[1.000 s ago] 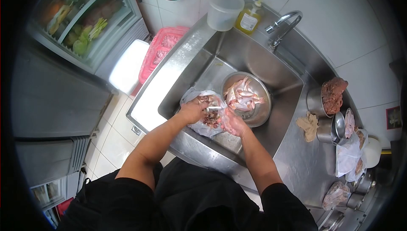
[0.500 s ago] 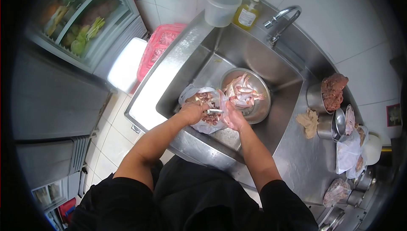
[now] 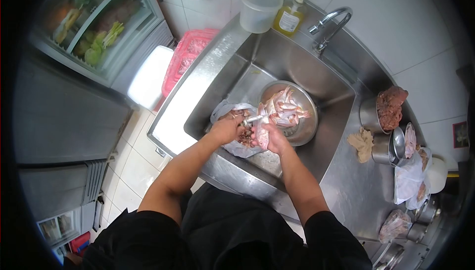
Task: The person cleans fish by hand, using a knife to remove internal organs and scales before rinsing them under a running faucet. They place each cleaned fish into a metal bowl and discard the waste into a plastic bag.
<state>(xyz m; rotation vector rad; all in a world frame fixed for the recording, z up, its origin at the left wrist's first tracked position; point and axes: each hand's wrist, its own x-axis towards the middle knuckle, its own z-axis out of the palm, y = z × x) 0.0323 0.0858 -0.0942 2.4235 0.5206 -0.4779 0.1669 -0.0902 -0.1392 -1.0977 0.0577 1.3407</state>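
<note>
My left hand (image 3: 228,127) is closed around a short silvery metal tool (image 3: 254,119), whose exact kind I cannot make out. Its tip lies against a pinkish fish (image 3: 262,135) in my right hand (image 3: 273,137). The fingers of that hand wrap round the fish, one end of it pointing down toward me. Below both hands, a clear plastic bag (image 3: 240,149) lies open in the sink, holding reddish-brown scraps (image 3: 245,138). Close to my right hand, a round metal bowl (image 3: 310,130) contains several pink fish (image 3: 287,109).
The steel sink (image 3: 336,116) surrounds the bowl and bag. Behind it are a faucet (image 3: 330,27), a yellow soap bottle (image 3: 288,17) and a plastic tub (image 3: 260,7). To the right stand a pot of minced meat (image 3: 391,109), a brown cloth (image 3: 361,145) and plastic bags (image 3: 409,176).
The fish in my right hand has turned and now hangs lower over the bag. The metal tool has tilted, its tip moving up and right onto the fish.
</note>
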